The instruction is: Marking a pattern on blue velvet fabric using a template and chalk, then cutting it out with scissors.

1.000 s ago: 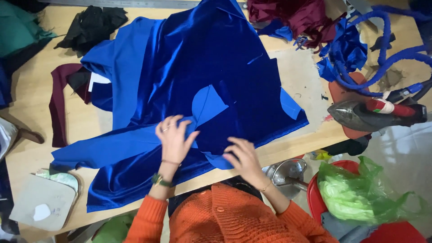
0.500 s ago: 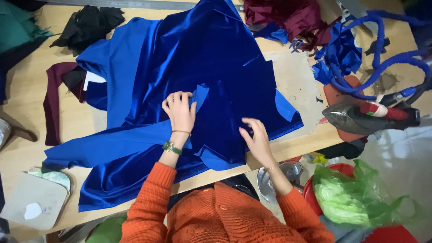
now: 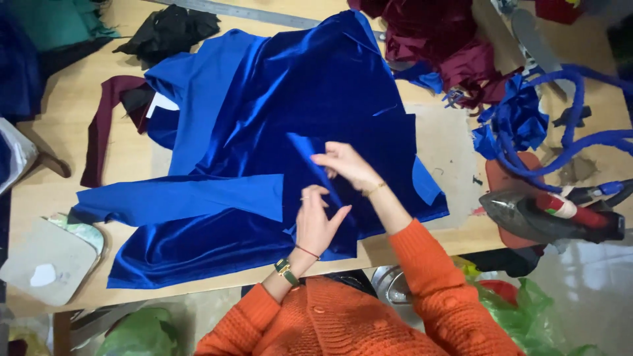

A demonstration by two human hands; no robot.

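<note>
At the centre of the pale wooden desk [image 3: 455, 165] a large sheet of shiny royal-blue velvet fabric [image 3: 290, 112] lies spread out, its lower layers folded over toward seven o'clock. Both hands work on a narrow folded strip of that blue cloth [image 3: 315, 165] rising from the middle: the right hand [image 3: 349, 166] is closed on the strip with fingertips pinched together, apparently lifting it so the fold stays taut, while the left hand [image 3: 315, 224], just below at six o'clock, has its fingers loosely spread against the strip's lower end, seemingly steadying it; whether it truly grips is hard to tell. Orange knitted sleeves [image 3: 435, 290] reach in from the bottom edge. At three o'clock a dark steam iron [image 3: 527, 214] rests on a reddish pad, with thick blue hose [image 3: 560, 142] looping above it. Maroon fabric scraps [image 3: 448, 46] pile up at one o'clock, a black cloth bundle [image 3: 168, 26] at eleven, and a long metal ruler [image 3: 264, 14] lies along the far edge. Nothing crowds the hands.
</note>
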